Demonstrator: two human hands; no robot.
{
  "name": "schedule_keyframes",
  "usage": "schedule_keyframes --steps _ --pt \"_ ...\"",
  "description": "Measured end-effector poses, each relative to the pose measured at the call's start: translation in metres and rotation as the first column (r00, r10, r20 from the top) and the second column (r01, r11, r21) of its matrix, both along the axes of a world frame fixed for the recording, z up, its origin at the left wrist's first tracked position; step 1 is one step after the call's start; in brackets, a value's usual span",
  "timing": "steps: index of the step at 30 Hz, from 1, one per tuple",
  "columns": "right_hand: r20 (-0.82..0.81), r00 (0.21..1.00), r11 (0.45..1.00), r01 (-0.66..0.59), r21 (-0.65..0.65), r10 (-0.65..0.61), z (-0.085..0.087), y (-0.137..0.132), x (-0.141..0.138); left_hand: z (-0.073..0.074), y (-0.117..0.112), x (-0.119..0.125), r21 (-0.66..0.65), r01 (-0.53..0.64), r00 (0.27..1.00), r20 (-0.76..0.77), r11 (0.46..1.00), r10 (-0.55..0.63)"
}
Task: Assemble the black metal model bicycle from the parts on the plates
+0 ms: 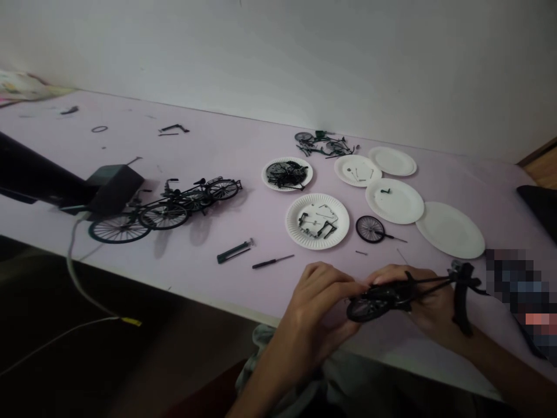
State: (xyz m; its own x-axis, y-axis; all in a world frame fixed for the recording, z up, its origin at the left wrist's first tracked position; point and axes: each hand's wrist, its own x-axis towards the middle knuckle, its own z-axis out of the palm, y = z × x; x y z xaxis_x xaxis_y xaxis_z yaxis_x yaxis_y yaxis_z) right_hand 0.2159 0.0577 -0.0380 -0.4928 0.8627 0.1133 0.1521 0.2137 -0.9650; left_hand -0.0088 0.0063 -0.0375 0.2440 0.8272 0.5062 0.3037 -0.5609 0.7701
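A partly built, black miniature bicycle (395, 293) is held above the front edge of the pale pinkish-purple desk (217, 157). It lies nearly level, tipped on its side, with a spoked wheel at its left end, a slim frame running rightward, and a curved black mudguard-like strip hanging at its right end. The left hand (319, 302) closes its fingers on the wheel end; the right hand (424, 296) grips the frame from behind and below.

Beyond the hands, a white paper plate with a fluted rim (343, 232) carries scattered small black parts and thin rods. Behind it, a second fluted white plate (264, 174) holds a heap of black parts, wheels among them. To the right, a smooth white plate (369, 165) bears a few tiny pieces, and a neighbouring smooth plate (404, 208) one small dark green part.
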Motion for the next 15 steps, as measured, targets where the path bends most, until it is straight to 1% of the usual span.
schedule_keyframes --steps 2,4,7,9,12,15 --pt "0.011 0.999 0.999 0.030 -0.021 -0.030 0.0020 -0.0014 -0.0028 -0.0038 0.0008 0.0017 0.039 -0.016 0.999 -0.030 0.999 0.017" --pt "0.021 0.996 0.996 0.082 -0.029 -0.082 0.0058 -0.0026 -0.0061 -0.0068 0.0014 0.0026 0.154 -0.061 0.993 -0.091 0.986 0.076" --pt "-0.034 0.995 0.994 0.096 -0.050 -0.097 0.0092 -0.0034 -0.0084 -0.0089 0.0011 0.0019 0.361 -0.100 0.963 -0.201 0.927 0.182" --pt "-0.070 0.994 0.993 0.081 -0.083 -0.087 0.0089 -0.0033 -0.0080 -0.0092 -0.0001 0.0007 0.443 -0.083 0.942 -0.257 0.893 0.215" --pt "-0.031 0.993 0.988 0.106 -0.111 -0.110 0.0058 -0.0027 -0.0070 -0.0095 -0.0022 -0.0005 0.494 -0.069 0.922 -0.299 0.867 0.244" --pt "-0.012 0.993 0.986 0.113 -0.120 -0.115 0.0013 -0.0013 -0.0073 -0.0112 -0.0023 -0.0009 0.512 -0.067 0.911 -0.319 0.857 0.262"
